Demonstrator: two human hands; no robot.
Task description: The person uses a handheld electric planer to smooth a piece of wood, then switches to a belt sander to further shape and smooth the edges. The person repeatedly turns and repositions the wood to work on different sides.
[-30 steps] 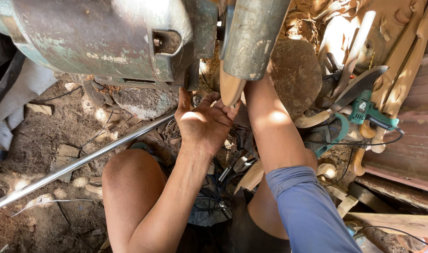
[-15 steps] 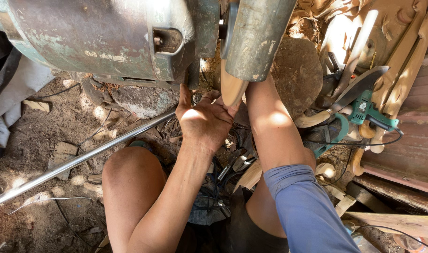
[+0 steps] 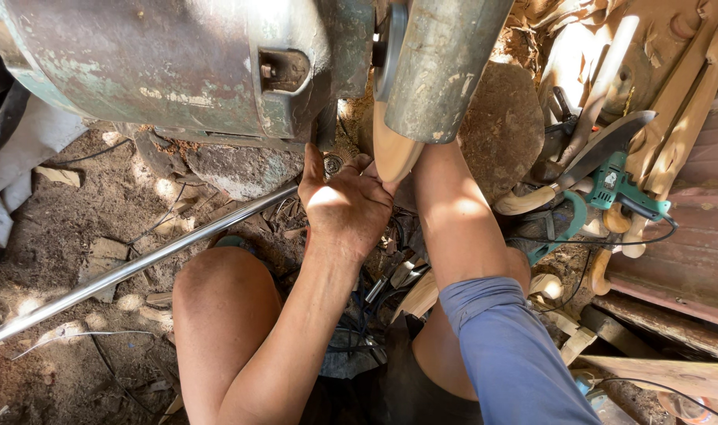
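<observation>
My left hand [image 3: 347, 206] is closed with its fingers curled around the lower end of a pale, rounded wooden piece [image 3: 390, 151]. The piece is pressed up under a grey-green metal guard [image 3: 441, 67] beside a disc of an old motor-driven machine [image 3: 162, 67]. My right forearm [image 3: 453, 216], in a blue sleeve, reaches up behind the wooden piece and the guard. My right hand is hidden there. My bare knee [image 3: 217, 303] is below the left hand.
A long shiny metal rod [image 3: 138, 266] slants across the dirt floor at left. At right lie a large knife with a pale handle [image 3: 587, 161], a green power tool [image 3: 622, 187] with its cord, carved wooden pieces and offcuts. A big stone [image 3: 500, 126] sits behind my arm.
</observation>
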